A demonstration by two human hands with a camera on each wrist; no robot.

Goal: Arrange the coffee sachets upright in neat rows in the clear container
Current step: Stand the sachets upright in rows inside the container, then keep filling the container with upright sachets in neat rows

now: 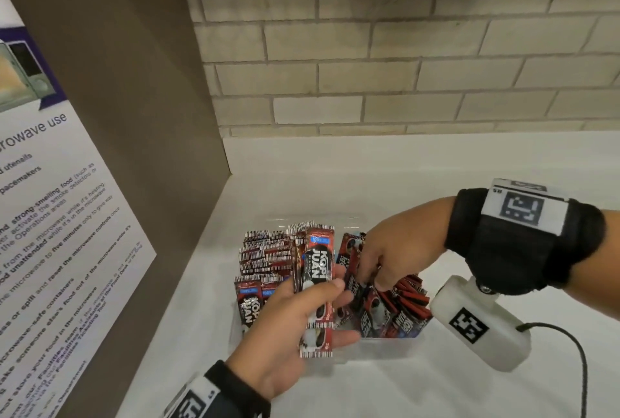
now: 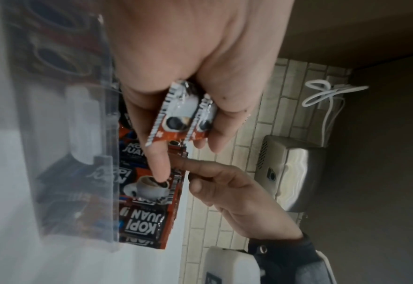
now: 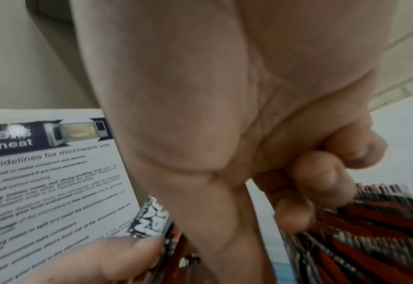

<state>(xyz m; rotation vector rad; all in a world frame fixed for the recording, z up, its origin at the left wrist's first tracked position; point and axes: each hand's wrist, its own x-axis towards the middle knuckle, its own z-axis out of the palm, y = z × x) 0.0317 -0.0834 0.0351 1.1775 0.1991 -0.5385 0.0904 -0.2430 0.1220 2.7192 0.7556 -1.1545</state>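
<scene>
Over the clear container [image 1: 385, 345] on the white counter [image 1: 436, 390], the left hand [image 1: 285, 333] grips a few coffee sachets [image 1: 318, 270] upright; the right hand [image 1: 392, 256], fingers curled, digs among loose sachets [image 1: 402, 303] inside.

Left hand [image 1: 295, 323] palm-up, fingers clasped — right hand [image 1: 385, 256] reaching down, fingers curled.

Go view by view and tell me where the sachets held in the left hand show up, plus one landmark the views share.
Head: the held sachets stand at lower centre, gripped by the left hand over the clear container.
Left wrist: centre, two sachet ends poking from the fingers.
Right wrist: bottom left of centre, a blurred sachet tip above the left thumb.
Shared landmark: the brick-tiled wall.
</scene>
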